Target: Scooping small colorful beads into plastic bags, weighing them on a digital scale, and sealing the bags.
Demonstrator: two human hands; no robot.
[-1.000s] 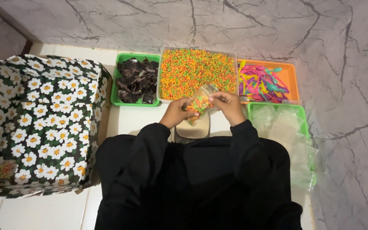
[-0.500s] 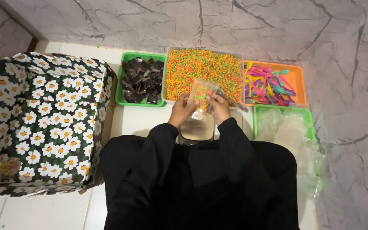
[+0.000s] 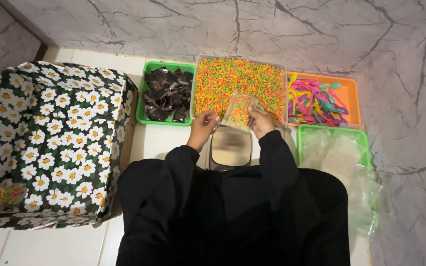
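1. Head camera: right hand (image 3: 261,121) pinches a small clear bag (image 3: 240,111) of coloured pellets, mouth up so nothing spills.
2. Left hand (image 3: 203,126) dips curled fingers at the pellet tray's (image 3: 199,69) near edge.
3. Bag hangs over a scale (image 3: 230,148), between both hands.

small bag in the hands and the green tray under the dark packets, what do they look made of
Small bag: thin clear plastic film, glossy, it seems; the orange and green pellets show straight through it. The right hand holds it; the left hand is beside it.
Green tray: looks like rigid moulded plastic, with an even bright colour and a smooth rounded rim.
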